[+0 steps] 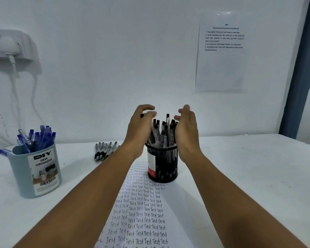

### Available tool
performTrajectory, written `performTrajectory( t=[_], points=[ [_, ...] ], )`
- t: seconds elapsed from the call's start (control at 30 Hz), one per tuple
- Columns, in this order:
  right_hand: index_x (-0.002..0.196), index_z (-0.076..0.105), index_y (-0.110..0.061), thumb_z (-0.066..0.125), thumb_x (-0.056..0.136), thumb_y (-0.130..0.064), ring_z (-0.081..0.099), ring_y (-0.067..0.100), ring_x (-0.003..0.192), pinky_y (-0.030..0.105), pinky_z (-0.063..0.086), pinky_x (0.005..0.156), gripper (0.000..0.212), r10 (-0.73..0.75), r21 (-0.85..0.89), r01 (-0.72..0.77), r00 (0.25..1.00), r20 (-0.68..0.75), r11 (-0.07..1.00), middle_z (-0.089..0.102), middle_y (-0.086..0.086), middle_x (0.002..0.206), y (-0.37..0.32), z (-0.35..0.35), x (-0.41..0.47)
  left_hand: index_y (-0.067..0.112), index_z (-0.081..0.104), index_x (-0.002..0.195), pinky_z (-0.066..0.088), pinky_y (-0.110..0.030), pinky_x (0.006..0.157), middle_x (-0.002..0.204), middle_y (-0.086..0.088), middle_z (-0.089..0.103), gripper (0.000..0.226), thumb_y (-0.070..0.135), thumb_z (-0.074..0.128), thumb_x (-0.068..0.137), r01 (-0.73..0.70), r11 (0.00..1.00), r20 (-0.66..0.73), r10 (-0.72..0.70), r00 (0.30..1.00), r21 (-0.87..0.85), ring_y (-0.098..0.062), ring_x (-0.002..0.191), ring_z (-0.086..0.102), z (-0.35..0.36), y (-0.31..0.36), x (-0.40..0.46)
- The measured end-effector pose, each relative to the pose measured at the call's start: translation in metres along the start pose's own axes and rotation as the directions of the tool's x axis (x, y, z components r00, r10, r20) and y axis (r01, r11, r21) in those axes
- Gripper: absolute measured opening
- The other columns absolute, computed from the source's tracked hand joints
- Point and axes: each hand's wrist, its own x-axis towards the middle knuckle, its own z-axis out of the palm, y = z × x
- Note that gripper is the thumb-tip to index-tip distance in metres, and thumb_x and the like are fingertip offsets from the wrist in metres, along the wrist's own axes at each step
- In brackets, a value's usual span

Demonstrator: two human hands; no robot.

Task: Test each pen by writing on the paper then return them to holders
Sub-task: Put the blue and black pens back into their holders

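The left hand [139, 127] and right hand [185, 133] cup a bunch of black-capped clear pens [162, 133] between them, fingers loosely curved, clenched on nothing (contact unclear). The pens stand in a black wire-mesh cylindrical holder [166, 163] just below both palms, on the white written-over paper [143, 215].

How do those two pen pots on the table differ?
The black mesh holder is see-through wire and holds black-capped pens; the grey desk organizer is solid-walled and holds blue pens. The mesh holder stands on the written paper between both hands; the organizer stands apart, far left. Both stand upright and full.
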Motion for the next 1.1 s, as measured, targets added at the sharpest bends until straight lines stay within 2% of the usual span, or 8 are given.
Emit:
performTrajectory(
  t=[0.17,0.37,0.53,0.7,0.77,0.87,0.97,1.1],
  points=[
    [0.140,0.033,-0.036,0.053,0.073,-0.070,0.044,0.004,0.129,0.024,0.039,0.102,0.077,-0.395,-0.078,0.422,0.889,0.232,0.903,0.041,-0.012,0.142,0.008,-0.013,-0.010,0.030,0.063,0.111,0.045,-0.041,0.098,0.122,-0.003,0.060,0.041,0.052,0.031,0.099,0.132,0.982,0.039,-0.128,0.991,-0.137,-0.020,0.111,0.057,-0.002,-0.001,-0.001],
    [0.140,0.029,-0.039,0.074,0.063,-0.065,0.034,0.007,0.135,0.038,0.035,0.111,0.093,-0.519,-0.303,0.628,0.771,0.370,0.717,0.034,-0.017,0.142,0.022,-0.016,-0.005,0.029,0.068,0.112,0.052,-0.040,0.093,0.118,-0.003,0.062,0.023,0.035,0.054,0.094,0.230,0.946,0.113,-0.209,0.971,-0.229,-0.021,0.100,0.064,-0.009,0.003,0.000],
    [0.132,0.047,-0.030,0.070,0.086,-0.043,0.053,0.006,0.114,0.021,0.043,0.094,0.053,-0.384,-0.289,0.435,0.898,0.216,0.853,0.049,-0.011,0.129,0.021,-0.009,-0.004,0.023,0.053,0.134,0.050,-0.038,0.094,0.116,-0.016,0.064,0.041,0.011,0.044,0.095,0.221,0.953,0.251,-0.166,0.954,-0.208,-0.027,0.108,0.064,-0.016,-0.005,0.002],
    [0.124,0.056,-0.034,0.065,0.089,-0.046,0.061,0.005,0.101,0.018,0.049,0.085,0.038,-0.261,-0.261,0.310,0.943,0.206,0.914,0.062,-0.009,0.106,0.013,-0.009,-0.001,0.012,0.066,0.118,0.048,-0.044,0.097,0.117,-0.013,0.068,0.056,0.051,0.030,0.100,0.325,0.927,0.317,-0.256,0.913,-0.189,-0.026,0.110,0.064,-0.023,-0.010,0.005],
    [0.130,0.051,-0.038,0.059,0.092,-0.048,0.060,0.002,0.101,0.015,0.047,0.084,0.041,-0.226,-0.244,0.275,0.952,0.208,0.930,0.060,-0.011,0.107,0.010,-0.006,-0.002,0.016,0.070,0.110,0.048,-0.042,0.096,0.106,-0.004,0.072,0.049,0.049,0.036,0.100,0.285,0.949,0.285,-0.240,0.928,-0.131,-0.024,0.109,0.064,-0.025,-0.011,0.007],
    [0.099,0.064,-0.033,0.053,0.095,-0.047,0.058,-0.006,0.094,0.014,0.045,0.083,0.018,-0.209,-0.272,0.255,0.960,0.187,0.928,0.060,-0.018,0.097,0.005,-0.003,-0.003,0.021,0.071,0.110,0.045,-0.044,0.102,0.118,0.004,0.068,0.029,0.037,0.052,0.096,0.225,0.974,0.249,-0.214,0.945,-0.015,-0.018,0.118,0.057,-0.031,-0.014,0.009],
    [0.084,0.065,-0.023,0.050,0.097,-0.048,0.058,-0.006,0.078,0.011,0.041,0.070,0.032,-0.205,-0.255,0.250,0.960,0.188,0.934,0.061,-0.012,0.085,0.002,-0.004,-0.004,0.022,0.069,0.114,0.040,-0.043,0.106,0.132,0.005,0.057,0.038,0.047,0.045,0.097,0.235,0.971,0.216,-0.237,0.947,0.036,-0.015,0.123,0.051,-0.045,-0.013,0.014],
    [0.102,0.063,-0.035,0.050,0.089,-0.063,0.061,0.001,0.097,0.033,0.050,0.095,0.034,-0.190,-0.081,0.208,0.962,0.195,0.975,0.064,-0.014,0.102,0.009,-0.006,-0.002,0.021,0.065,0.118,0.045,-0.030,0.095,0.126,0.000,0.061,0.027,0.027,0.051,0.096,0.084,0.859,0.000,-0.098,0.995,0.506,-0.014,0.106,0.058,-0.078,-0.027,0.020]
  ],
)
